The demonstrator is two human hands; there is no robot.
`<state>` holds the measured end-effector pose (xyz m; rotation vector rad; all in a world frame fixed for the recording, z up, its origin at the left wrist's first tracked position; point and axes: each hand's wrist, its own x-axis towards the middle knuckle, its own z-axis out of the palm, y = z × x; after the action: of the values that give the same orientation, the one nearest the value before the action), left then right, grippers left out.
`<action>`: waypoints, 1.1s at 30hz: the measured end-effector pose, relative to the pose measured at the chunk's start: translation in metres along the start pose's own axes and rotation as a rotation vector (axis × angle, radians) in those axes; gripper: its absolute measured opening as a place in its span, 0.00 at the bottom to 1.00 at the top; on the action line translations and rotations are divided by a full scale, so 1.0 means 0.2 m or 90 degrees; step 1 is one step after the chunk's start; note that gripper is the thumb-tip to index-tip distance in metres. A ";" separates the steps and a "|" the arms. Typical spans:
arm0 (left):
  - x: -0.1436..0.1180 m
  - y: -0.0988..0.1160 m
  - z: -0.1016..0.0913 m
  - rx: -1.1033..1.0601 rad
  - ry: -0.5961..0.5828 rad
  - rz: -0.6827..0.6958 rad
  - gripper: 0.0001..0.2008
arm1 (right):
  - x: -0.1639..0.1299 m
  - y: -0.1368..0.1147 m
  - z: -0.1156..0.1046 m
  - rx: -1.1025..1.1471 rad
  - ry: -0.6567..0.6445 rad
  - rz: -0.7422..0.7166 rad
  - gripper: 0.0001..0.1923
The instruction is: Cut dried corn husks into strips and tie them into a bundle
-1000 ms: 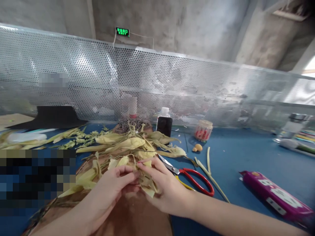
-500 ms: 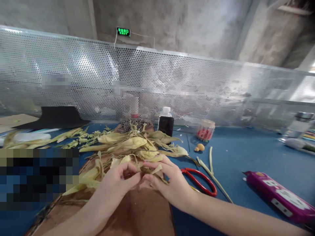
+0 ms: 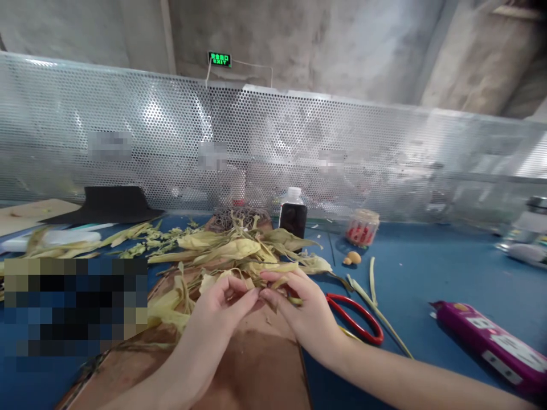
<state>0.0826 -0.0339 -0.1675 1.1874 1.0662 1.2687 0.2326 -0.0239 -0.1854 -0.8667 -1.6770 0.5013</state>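
Observation:
My left hand (image 3: 226, 302) and my right hand (image 3: 301, 307) meet above a brown board (image 3: 252, 364), thumbs and fingertips pinched close together. Between them is a piece of dried leaf, apparently corn husk (image 3: 277, 282); its small details are hidden by the fingers. Just beyond my hands, a heap of pale yellow-green dried husks (image 3: 231, 250) spreads over the board's far end. More husk (image 3: 168, 304) lies by my left wrist. Red-handled scissors or pliers (image 3: 359, 322) rest right of my right hand, partly covered by it.
On the blue table (image 3: 410, 262) stand a bottle (image 3: 294, 196) behind a phone (image 3: 293, 221) and a jar with red contents (image 3: 362, 229). Nearby lie a small tan gourd-like piece (image 3: 352, 258), plant stalks (image 3: 384, 319) and a purple packet (image 3: 491, 341). A perforated metal screen (image 3: 342, 131) rises behind.
The view has shifted slightly, so everything sits a little further right. My fingertips have drawn closer together around the husk piece, and my right fingers are more curled.

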 end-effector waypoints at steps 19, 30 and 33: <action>0.00 -0.02 -0.01 0.010 -0.027 -0.003 0.12 | 0.01 0.00 0.00 0.016 0.022 0.006 0.09; 0.00 0.01 -0.01 -0.008 -0.060 -0.051 0.11 | 0.00 0.02 0.00 0.010 0.010 -0.022 0.08; 0.00 0.02 -0.01 0.009 -0.053 -0.045 0.12 | 0.00 0.02 0.01 0.010 0.014 -0.032 0.08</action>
<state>0.0804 -0.0333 -0.1646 1.1926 1.0480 1.1487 0.2316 -0.0214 -0.1884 -0.8135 -1.6686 0.4694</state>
